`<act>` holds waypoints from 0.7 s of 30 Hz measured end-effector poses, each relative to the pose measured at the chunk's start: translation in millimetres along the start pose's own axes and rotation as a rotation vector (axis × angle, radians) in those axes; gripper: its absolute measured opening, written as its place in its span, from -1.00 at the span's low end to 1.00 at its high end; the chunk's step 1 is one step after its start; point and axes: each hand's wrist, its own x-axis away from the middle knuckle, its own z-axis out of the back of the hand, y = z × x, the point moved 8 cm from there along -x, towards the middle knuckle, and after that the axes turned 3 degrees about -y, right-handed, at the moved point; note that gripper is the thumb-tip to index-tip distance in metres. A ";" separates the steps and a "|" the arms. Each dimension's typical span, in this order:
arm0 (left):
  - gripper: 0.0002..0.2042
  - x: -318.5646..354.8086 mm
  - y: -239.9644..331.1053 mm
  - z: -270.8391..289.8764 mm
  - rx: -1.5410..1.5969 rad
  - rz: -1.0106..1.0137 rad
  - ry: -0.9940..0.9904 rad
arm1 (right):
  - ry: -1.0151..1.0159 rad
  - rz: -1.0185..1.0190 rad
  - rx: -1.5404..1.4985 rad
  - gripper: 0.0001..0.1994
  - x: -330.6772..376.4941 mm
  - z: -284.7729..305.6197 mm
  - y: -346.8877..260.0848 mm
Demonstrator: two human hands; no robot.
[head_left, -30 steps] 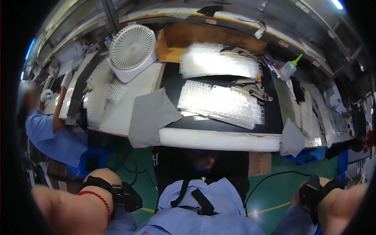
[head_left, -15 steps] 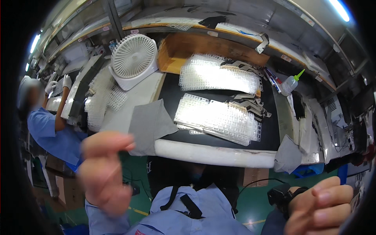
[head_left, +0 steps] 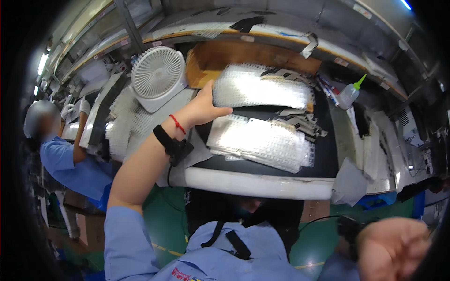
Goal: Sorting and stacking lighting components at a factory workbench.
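My left hand [head_left: 202, 107] reaches over the table to the left edge of the upper stack of clear perforated plastic sheets [head_left: 258, 91]. Its thumb and fingers are apart at the corner, touching or nearly touching it; no sheet is seen lifted. A second stack of the same sheets [head_left: 262, 144] lies nearer to me, its layers unevenly fanned. Black-and-white cut strips [head_left: 300, 122] lie at the right ends of both stacks. At the lower right my right hand [head_left: 393, 246] is held off the table, palm turned up, its fingers blurred.
A white fan [head_left: 158, 72] stands left of an open cardboard box [head_left: 258, 54]. A green-tipped bottle [head_left: 349, 95] and pens [head_left: 326, 88] are at the right. Grey cloths hang over the padded front edge [head_left: 258, 182]. A co-worker [head_left: 70, 154] sits at the left.
My left hand has gone from the lower left, in front of the table, forward to the upper stack. My right hand has turned and stays low at the right.
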 end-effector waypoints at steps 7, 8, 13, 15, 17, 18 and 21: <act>0.29 -31.3 -2.1 -20.8 -0.336 0.100 -0.047 | 0.411 -1.326 -0.370 -0.87 163.4 -78.1 154.2; 0.27 -40.1 -12.0 -20.1 -0.337 0.089 -0.018 | 0.530 -1.527 -0.468 -0.86 188.6 -83.6 166.7; 0.07 -62.7 -20.0 -11.0 -0.207 0.031 0.123 | 0.586 -1.745 -0.552 -0.89 245.7 -96.6 203.1; 0.04 -68.8 -17.6 -8.1 -0.211 -0.009 0.144 | 0.503 -1.830 -0.494 -0.85 266.7 -105.9 215.3; 0.00 -70.8 -10.0 -6.9 -0.214 -0.053 0.156 | 0.267 -1.904 -0.419 -0.66 272.7 -122.9 222.9; 0.00 -71.3 -4.3 -7.2 -0.266 -0.006 0.129 | 0.103 -1.901 -0.334 -0.49 289.1 -131.1 228.7; -0.02 -68.8 -0.3 -2.4 -0.317 0.097 0.072 | -0.527 -1.683 0.233 -0.01 281.6 -149.7 244.2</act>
